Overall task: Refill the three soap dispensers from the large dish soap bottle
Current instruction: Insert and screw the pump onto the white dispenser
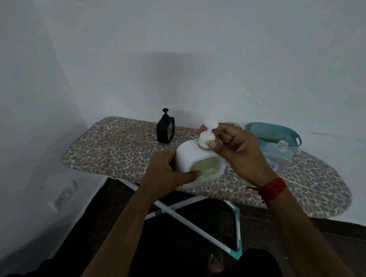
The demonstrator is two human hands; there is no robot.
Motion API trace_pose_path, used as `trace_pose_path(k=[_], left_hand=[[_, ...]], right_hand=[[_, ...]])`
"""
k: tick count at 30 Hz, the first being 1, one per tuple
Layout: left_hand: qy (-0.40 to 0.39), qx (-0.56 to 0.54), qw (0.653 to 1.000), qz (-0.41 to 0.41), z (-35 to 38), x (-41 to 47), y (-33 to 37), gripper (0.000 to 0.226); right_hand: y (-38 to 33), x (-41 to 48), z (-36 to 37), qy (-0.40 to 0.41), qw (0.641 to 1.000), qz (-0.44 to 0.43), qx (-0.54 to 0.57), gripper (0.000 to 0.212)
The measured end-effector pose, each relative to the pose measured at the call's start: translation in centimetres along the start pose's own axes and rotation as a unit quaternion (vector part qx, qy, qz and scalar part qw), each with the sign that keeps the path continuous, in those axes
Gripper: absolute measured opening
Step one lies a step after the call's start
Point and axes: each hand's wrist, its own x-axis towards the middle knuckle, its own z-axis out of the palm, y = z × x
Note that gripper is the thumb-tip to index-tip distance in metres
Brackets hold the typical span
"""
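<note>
My left hand (169, 171) grips the body of a white soap dispenser (192, 159), tilted, with a clear window showing pale green soap. My right hand (236, 148) pinches the white pump cap (206, 140) at the dispenser's neck. A black dispenser (165, 129) stands upright further back on the ironing board (114, 149). A clear bottle (279, 154) without a cap lies behind my right hand, partly hidden.
A teal plastic basket (284, 135) sits at the board's back right against the wall. The board has a leopard-print cover and white crossed legs (182, 215) below. A wall socket (62, 196) is at lower left. My bare foot (213, 265) shows on the dark floor.
</note>
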Motion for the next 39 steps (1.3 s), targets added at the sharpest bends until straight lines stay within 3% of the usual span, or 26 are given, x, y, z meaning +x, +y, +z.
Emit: trace_pose_path(k=[5, 10, 13, 18, 21, 25, 27, 30, 32, 36, 39], left_hand=[[0.009, 0.011, 0.999, 0.034, 0.1, 0.1, 1.0, 0.056], [0.007, -0.004, 0.999, 0.039, 1.0, 0.5, 1.9, 0.056], [0.003, -0.017, 0.999, 0.033, 1.1, 0.8, 2.1, 0.05], [-0.001, -0.045, 0.998, 0.033, 1.3, 0.9, 2.2, 0.048], [0.002, -0.044, 0.998, 0.044, 1.4, 0.9, 2.1, 0.049], [-0.003, -0.019, 0.997, 0.07, 1.7, 0.8, 2.1, 0.049], [-0.004, -0.024, 0.998, 0.065, 1.7, 0.6, 2.0, 0.049], [-0.009, -0.042, 0.998, 0.05, 1.6, 0.7, 1.6, 0.052], [-0.016, -0.069, 0.997, 0.039, 1.5, 0.8, 1.4, 0.053], [-0.004, -0.073, 0.996, 0.042, 1.8, 0.9, 1.4, 0.049], [0.017, -0.039, 0.997, 0.071, 2.3, 1.1, 1.7, 0.052]], right_hand=[[-0.5, 0.3, -0.1, 0.03, 1.0, -0.009, 0.003, 0.027], [-1.4, 0.7, 0.2, 0.067, 0.996, 0.017, -0.05, 0.049], [-2.0, 0.3, -0.7, 0.027, 0.998, 0.014, -0.053, 0.053], [-2.7, -0.2, -2.4, -0.037, 0.996, 0.027, -0.082, 0.035], [-3.0, 0.2, -1.7, 0.021, 0.997, 0.051, -0.055, 0.027], [-2.5, 0.7, -0.9, 0.073, 0.988, 0.082, -0.11, 0.048], [-2.2, 0.6, -1.4, 0.028, 0.993, 0.087, -0.081, 0.052], [-2.2, 0.1, -3.0, -0.1, 0.99, 0.098, 0.003, 0.049], [-2.3, 0.1, -3.7, -0.126, 0.987, 0.1, 0.019, 0.041], [-2.3, 0.5, -2.7, -0.019, 0.997, 0.075, -0.013, 0.028], [-1.9, 0.7, -1.4, 0.083, 0.993, 0.061, -0.057, 0.037]])
